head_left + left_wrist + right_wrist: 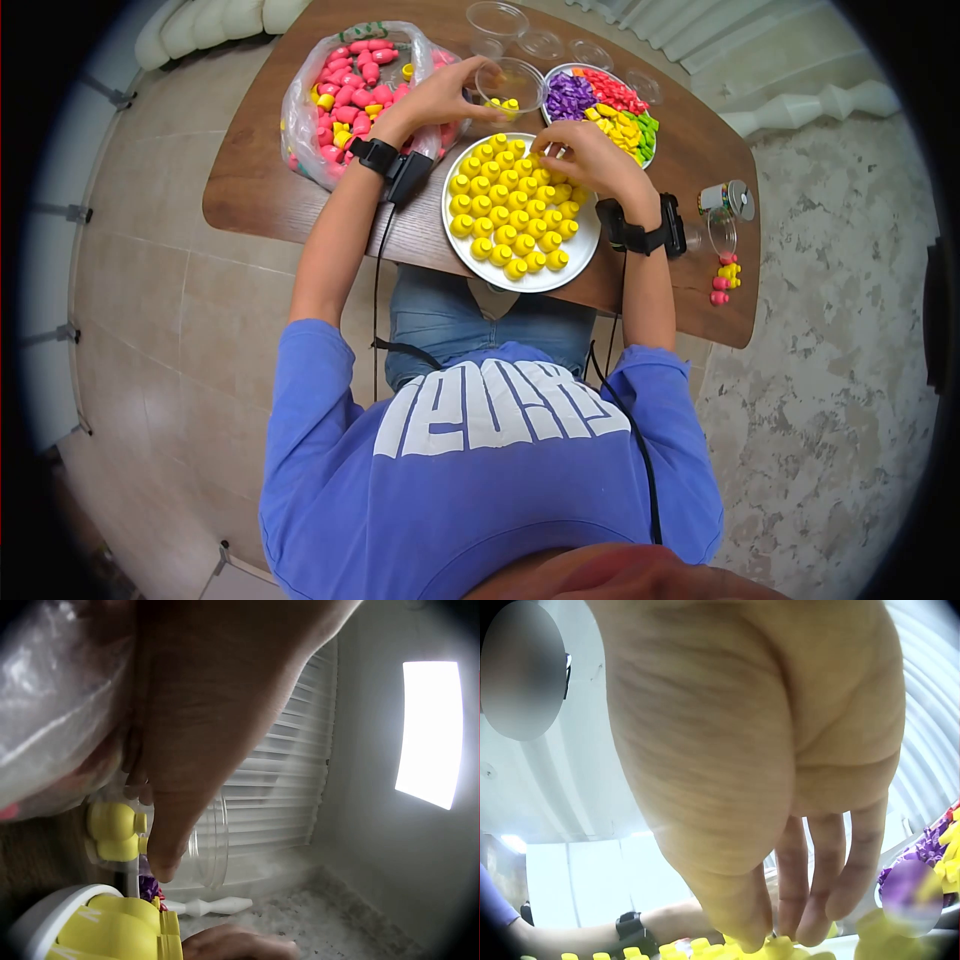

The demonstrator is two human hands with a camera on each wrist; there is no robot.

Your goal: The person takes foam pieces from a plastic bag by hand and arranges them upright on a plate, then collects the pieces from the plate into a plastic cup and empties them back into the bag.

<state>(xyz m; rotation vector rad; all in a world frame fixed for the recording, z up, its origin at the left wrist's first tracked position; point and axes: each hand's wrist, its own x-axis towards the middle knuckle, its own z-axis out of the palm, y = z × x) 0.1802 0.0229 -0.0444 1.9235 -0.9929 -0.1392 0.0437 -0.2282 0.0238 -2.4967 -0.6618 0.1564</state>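
Brown wooden table (250, 190) with rounded corners, set on pale tiled floor, window blinds behind. At the left edge, a clear plastic bag (305, 110) bulging with pink and yellow toy pieces, close to the table rim. Just right of it, left hand (440, 98) curled round a small clear cup (510, 85), grip clenched on the rim, a few yellow pieces inside; in the left wrist view, thumb pressed down the cup wall. Below and right, a white plate (590, 245) packed with rows of yellow ducks (510, 215), its near rim overhanging the table's front edge. Right hand (590, 160) over the plate's upper right, fingertips (810, 930) pinched down among the ducks, grip grasping one as far as visible. Behind it, a second plate (556, 72) of purple, red, yellow and green pieces, touching the white plate. Further right, open bare wood, then a small jar (722, 232) and a few loose pieces (724, 278) near the right edge.
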